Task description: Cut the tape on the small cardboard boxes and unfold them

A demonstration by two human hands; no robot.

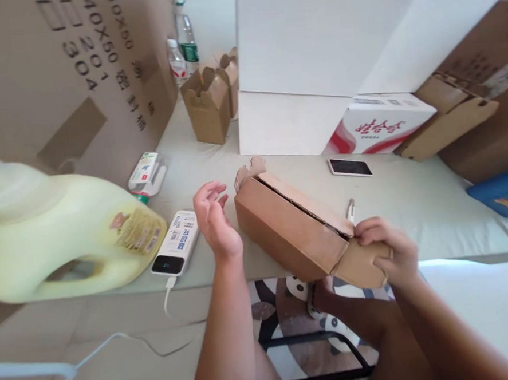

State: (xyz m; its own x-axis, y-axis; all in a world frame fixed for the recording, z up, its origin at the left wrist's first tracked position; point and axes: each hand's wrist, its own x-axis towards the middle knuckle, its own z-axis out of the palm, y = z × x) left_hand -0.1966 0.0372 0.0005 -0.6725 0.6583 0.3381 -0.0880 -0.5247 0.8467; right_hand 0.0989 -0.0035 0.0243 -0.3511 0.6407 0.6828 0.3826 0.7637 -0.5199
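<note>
A brown cardboard box point(288, 225) lies tilted across the front edge of the pale covered surface, its long side turned up with a dark slit along it. At its near right end, my right hand point(389, 250) grips the end flap between thumb and fingers. My left hand point(217, 221) is raised just left of the box, fingers curled loosely and apart, holding nothing. Notched flaps point(250, 172) stick out at the box's far left end. Beside my left hand lies a white power bank point(177, 240) with a cable plugged in.
A large pale-yellow jug point(67, 230) stands at left. Behind are folded cardboard boxes point(208, 109), bottles point(186, 36) and a white carton point(293, 121). A phone point(349, 167) lies at back right. A small metal clip-like thing point(350, 209) is near my right hand.
</note>
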